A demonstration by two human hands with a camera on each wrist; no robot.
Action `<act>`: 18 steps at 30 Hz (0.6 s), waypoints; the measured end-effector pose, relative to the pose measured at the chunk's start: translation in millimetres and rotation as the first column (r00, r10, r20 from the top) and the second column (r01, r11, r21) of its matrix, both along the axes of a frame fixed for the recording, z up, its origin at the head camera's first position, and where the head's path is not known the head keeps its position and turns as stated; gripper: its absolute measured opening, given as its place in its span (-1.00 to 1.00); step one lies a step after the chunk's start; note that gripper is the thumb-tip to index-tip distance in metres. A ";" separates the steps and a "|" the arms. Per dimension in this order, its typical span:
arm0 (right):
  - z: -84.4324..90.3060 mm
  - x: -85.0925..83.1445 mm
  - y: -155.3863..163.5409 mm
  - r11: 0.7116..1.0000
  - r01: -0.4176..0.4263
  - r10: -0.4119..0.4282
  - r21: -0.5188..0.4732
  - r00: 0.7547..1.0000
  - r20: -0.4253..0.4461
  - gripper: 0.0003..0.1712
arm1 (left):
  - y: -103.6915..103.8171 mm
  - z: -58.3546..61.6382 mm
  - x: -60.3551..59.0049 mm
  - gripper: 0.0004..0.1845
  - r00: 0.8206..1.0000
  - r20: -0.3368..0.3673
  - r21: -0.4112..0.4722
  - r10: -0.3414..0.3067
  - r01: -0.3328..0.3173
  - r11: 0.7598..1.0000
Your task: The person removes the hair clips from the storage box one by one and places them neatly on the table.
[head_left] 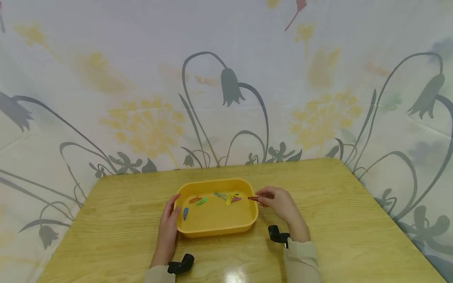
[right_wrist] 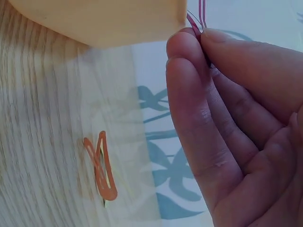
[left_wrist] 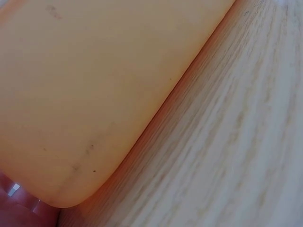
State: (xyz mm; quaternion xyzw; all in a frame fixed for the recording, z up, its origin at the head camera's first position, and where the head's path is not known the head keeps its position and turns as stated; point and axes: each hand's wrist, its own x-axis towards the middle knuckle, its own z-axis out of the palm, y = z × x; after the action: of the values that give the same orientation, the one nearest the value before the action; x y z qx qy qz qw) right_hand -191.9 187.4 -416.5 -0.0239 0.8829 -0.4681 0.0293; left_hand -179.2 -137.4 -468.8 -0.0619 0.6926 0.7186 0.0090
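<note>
Wood-grain table [head_left: 318, 236], floral cloth backdrop [head_left: 106, 78]. Yellow tray [head_left: 216, 228] at centre, coloured clips [head_left: 230, 196] inside. Left hand [head_left: 169, 224], fingers straight, rests on the tray's 9 o'clock wall. Right hand [head_left: 279, 204] at 3 o'clock pinches a red clip [head_left: 253, 198] over the rim. Orange clip [right_wrist: 100, 165] lies on the table.

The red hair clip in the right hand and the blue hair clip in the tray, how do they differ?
The red hair clip is pinched by the right hand over the yellow tray's right rim; the blue hair clip lies untouched on the tray floor near the left hand. The red one points sideways, the blue one toward the person. Both are small snap clips.
</note>
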 end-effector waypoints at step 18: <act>1.6 5.6 -8.0 0.992 0.038 -0.031 0.119 0.998 -0.061 -0.91 | -0.6 2.1 3.1 -0.58 0.999 -0.037 -0.005 -0.030 0.030 1.000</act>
State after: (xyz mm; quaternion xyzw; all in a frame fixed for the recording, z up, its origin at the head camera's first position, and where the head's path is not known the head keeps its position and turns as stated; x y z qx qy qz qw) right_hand -186.3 179.3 -414.9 -0.0207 0.9101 -0.4138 -0.0033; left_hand -176.1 -138.0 -466.7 -0.0382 0.6949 0.7181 0.0070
